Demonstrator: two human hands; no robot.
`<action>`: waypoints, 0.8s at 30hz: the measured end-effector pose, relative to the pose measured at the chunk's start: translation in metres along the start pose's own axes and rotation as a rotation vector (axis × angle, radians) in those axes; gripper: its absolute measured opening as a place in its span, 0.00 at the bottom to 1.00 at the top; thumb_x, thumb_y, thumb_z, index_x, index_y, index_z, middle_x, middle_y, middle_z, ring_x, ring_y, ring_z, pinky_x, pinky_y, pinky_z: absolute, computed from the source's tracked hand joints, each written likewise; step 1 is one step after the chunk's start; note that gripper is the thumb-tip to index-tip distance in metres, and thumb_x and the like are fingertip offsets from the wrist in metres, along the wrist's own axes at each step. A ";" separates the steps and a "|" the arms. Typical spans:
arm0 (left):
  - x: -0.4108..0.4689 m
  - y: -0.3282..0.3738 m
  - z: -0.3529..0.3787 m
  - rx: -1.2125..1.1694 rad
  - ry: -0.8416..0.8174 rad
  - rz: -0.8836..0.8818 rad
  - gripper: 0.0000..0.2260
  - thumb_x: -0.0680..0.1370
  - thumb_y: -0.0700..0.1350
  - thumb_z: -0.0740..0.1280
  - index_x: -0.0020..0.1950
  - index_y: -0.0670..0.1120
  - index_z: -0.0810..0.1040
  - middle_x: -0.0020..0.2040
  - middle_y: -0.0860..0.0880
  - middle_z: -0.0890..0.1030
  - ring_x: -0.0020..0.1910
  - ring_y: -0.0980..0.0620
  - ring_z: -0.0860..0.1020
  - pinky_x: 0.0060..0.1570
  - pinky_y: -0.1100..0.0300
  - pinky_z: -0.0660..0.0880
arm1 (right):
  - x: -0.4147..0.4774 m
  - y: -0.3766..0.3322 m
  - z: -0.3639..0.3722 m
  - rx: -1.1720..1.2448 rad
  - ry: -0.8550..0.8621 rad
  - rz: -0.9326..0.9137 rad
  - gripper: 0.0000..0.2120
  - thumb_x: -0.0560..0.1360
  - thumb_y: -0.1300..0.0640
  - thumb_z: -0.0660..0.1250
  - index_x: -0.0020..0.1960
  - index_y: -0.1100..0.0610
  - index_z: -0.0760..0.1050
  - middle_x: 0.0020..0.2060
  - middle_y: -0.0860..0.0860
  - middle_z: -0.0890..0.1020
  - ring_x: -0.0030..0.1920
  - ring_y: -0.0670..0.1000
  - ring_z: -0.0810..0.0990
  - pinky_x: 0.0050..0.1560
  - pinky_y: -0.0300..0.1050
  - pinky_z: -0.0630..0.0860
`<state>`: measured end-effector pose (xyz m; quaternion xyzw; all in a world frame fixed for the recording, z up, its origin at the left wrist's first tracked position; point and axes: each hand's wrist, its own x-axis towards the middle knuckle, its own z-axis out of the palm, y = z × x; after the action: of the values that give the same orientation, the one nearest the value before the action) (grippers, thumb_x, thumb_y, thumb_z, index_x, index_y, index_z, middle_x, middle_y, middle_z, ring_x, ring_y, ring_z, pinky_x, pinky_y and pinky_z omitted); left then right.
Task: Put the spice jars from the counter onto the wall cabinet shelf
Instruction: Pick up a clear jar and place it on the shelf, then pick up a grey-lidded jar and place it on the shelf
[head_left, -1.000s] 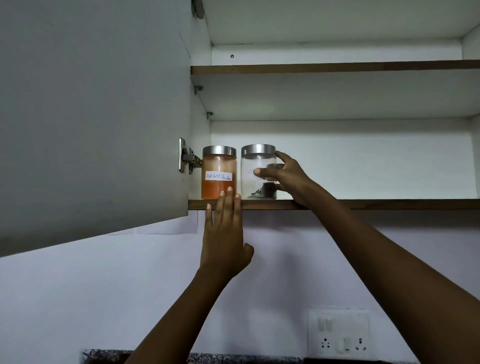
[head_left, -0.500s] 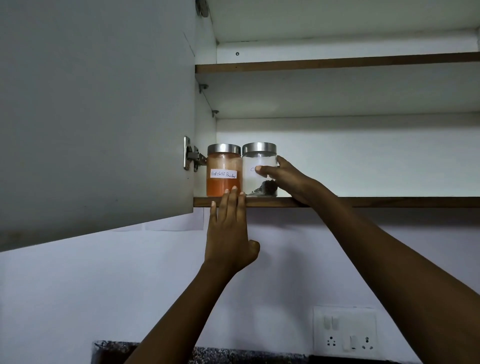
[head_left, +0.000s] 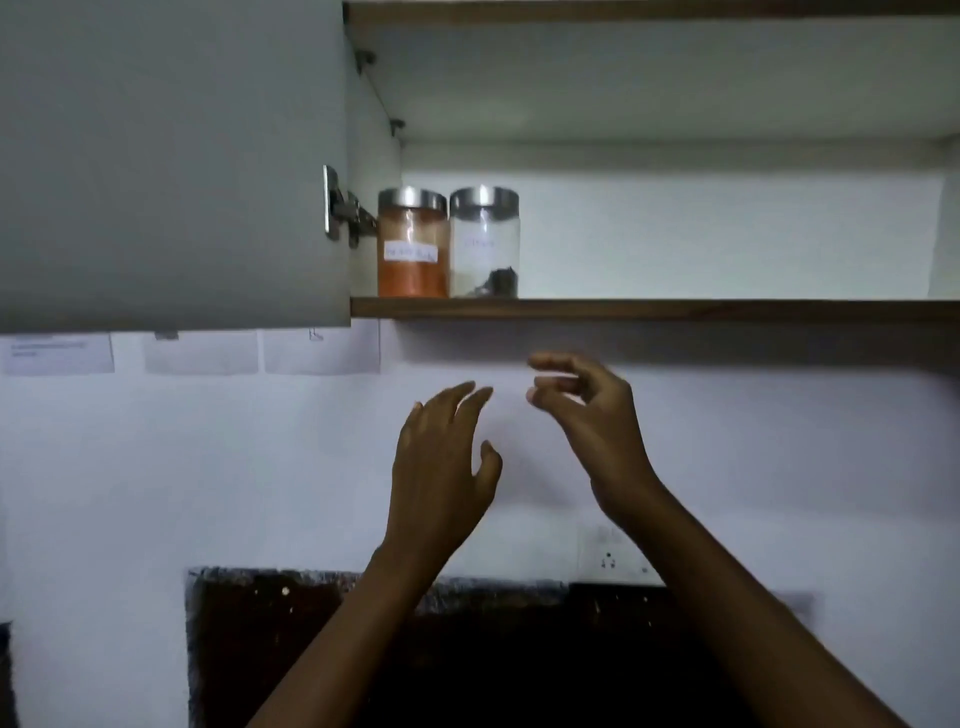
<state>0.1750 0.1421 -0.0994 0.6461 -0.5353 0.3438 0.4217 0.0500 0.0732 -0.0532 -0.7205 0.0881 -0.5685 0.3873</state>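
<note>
**Left hand (head_left: 441, 467) and right hand (head_left: 592, 431) hovering empty under the shelf (head_left: 675, 309)**

Both are hanging just below the shelf with fingers loose, gripping nothing. Orange jar (head_left: 413, 244) and clear jar (head_left: 484, 244) are standing side by side at the shelf's left end.

Two spice jars stand at the left end of the shelf (head_left: 675, 309), close to its front edge: the left jar (head_left: 413, 244) by the side wall, the right jar (head_left: 484, 241) just beside it. The open door (head_left: 171, 156) hangs left of the shelf. Below the front edge and apart from it hover the left grip (head_left: 441, 478), under the jars, and the right grip (head_left: 592, 421), further right.
</note>
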 end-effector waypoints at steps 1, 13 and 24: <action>-0.017 0.004 0.002 -0.022 0.010 0.001 0.19 0.74 0.42 0.65 0.65 0.47 0.74 0.64 0.48 0.76 0.65 0.48 0.73 0.68 0.47 0.66 | -0.018 0.007 -0.004 0.013 -0.035 0.042 0.10 0.73 0.65 0.68 0.50 0.53 0.78 0.49 0.46 0.81 0.47 0.38 0.78 0.42 0.25 0.73; -0.183 0.003 0.023 -0.328 -0.347 -0.261 0.10 0.75 0.40 0.63 0.54 0.45 0.81 0.52 0.50 0.82 0.53 0.52 0.77 0.54 0.61 0.72 | -0.183 0.106 -0.032 -0.057 -0.468 0.432 0.11 0.71 0.70 0.69 0.45 0.55 0.80 0.43 0.50 0.82 0.45 0.42 0.80 0.46 0.35 0.76; -0.354 -0.032 0.057 -0.455 -0.870 -0.668 0.27 0.73 0.38 0.70 0.69 0.50 0.66 0.64 0.55 0.70 0.65 0.62 0.68 0.63 0.71 0.62 | -0.305 0.197 -0.041 -0.267 -0.737 0.871 0.25 0.71 0.65 0.70 0.67 0.56 0.69 0.65 0.52 0.70 0.61 0.49 0.71 0.54 0.34 0.72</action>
<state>0.1380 0.2343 -0.4457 0.7544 -0.4870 -0.2274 0.3767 -0.0281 0.0930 -0.4096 -0.8106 0.3064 -0.0526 0.4963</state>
